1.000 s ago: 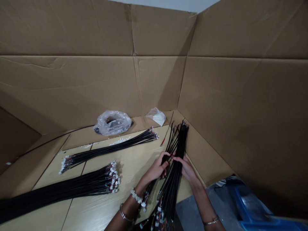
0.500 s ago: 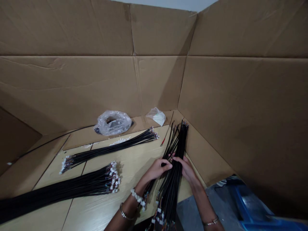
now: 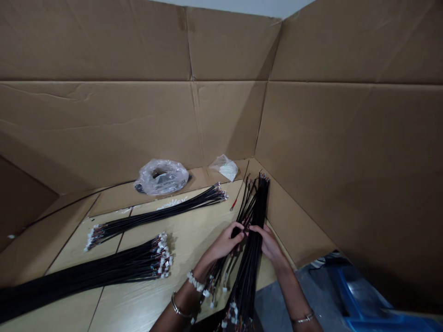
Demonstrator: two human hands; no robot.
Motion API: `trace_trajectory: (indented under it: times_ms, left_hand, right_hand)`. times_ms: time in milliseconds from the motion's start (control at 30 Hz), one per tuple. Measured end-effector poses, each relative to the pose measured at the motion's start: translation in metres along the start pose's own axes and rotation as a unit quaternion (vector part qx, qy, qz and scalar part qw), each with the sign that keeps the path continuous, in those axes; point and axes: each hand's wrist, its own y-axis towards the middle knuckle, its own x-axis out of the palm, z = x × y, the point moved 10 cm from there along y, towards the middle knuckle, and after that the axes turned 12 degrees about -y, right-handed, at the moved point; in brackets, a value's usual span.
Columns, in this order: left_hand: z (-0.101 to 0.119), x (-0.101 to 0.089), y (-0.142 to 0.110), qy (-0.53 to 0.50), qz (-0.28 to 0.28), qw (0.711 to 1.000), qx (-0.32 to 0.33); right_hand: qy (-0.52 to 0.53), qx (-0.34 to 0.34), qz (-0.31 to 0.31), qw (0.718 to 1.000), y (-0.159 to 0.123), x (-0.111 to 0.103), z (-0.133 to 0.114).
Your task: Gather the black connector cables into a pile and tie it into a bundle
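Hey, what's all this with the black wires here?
A person's bare left hand and right hand are both on a thick bundle of thin black cables, with some strands parted off towards the left hand. Two more lie on the pale wooden tabletop: a slim black cable bundle and a thicker black one with white plugs. Behind them sits a clear plastic-wrapped ring-shaped bundle, by the brown cardboard wall.

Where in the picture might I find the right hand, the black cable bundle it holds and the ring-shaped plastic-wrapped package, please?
Right hand [image 3: 270,244], head view, back of the hand.
Black cable bundle [image 3: 252,258], head view, mid-length cables.
Plastic-wrapped package [image 3: 165,184], head view, near side.
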Motion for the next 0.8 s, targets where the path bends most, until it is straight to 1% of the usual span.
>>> trace_trajectory:
  times_ms: [100,200,367,433,600,800]
  left_hand:
    - [0.004,0.002,-0.001,-0.007,-0.011,1.0,0.008]
    - [0.01,0.001,0.0,0.007,-0.011,1.0,0.024]
    - [0.02,-0.002,0.0,0.048,0.022,0.996,0.068]
    - [0.022,-0.002,0.0,0.06,0.026,0.995,0.077]
    - [0.019,-0.001,0.001,0.068,0.008,0.995,0.072]
    - [0.013,-0.003,0.002,0.056,0.004,0.997,0.058]
  right_hand:
    - [0.017,0.031,0.0,0.999,0.0,0.0,0.007]
    - [0.01,0.015,-0.001,1.0,0.0,0.001,0.003]
    - [0.001,0.011,0.012,1.0,-0.001,0.0,0.001]
    - [0.002,0.009,0.008,1.0,-0.002,0.001,0.0]
    - [0.0,0.013,0.0,1.0,-0.002,0.002,0.0]
    - [-0.008,0.017,-0.004,1.0,-0.001,0.002,0.002]
